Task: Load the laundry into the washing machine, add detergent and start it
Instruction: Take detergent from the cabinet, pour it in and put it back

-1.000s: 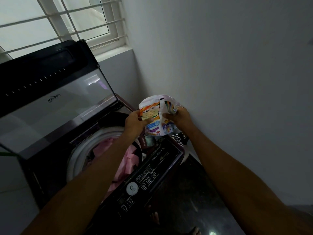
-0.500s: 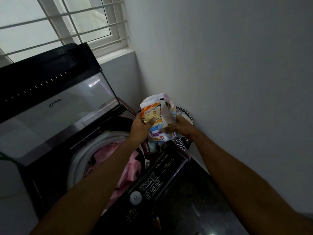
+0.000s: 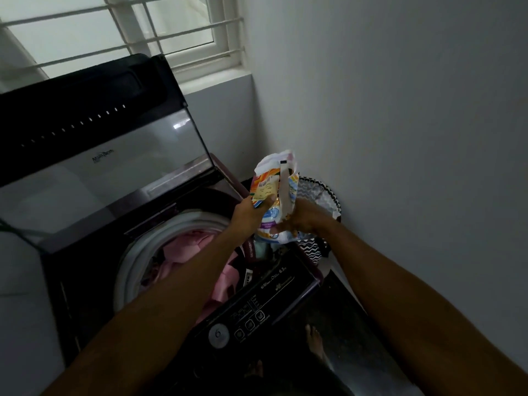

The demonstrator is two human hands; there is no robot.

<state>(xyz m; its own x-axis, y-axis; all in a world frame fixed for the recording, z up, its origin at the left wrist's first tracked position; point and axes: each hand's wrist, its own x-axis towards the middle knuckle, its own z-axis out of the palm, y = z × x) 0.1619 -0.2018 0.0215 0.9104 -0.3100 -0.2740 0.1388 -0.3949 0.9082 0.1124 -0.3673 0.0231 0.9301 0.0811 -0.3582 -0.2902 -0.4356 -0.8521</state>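
A colourful detergent packet [image 3: 271, 192] stands upright between both hands, above the right rear corner of the top-loading washing machine [image 3: 85, 267]. My left hand [image 3: 248, 215] grips its left side and my right hand [image 3: 303, 218] grips its lower right side. The packet's top is crumpled; I cannot tell whether it is torn. The machine's lid [image 3: 94, 155] stands raised. Pink laundry [image 3: 183, 247] fills the white-rimmed drum. The dark control panel [image 3: 251, 315] with a round dial and buttons runs along the front edge.
A black-and-white zigzag-patterned basket [image 3: 320, 192] stands between the machine and the white wall on the right. A barred window [image 3: 123, 30] is behind the lid. Bare feet [image 3: 314, 341] show on the dark floor in front of the machine.
Both hands have kept hold of the packet and shifted it slightly right, toward the wall. The right hand has slid lower on the packet. The view has tilted a little.
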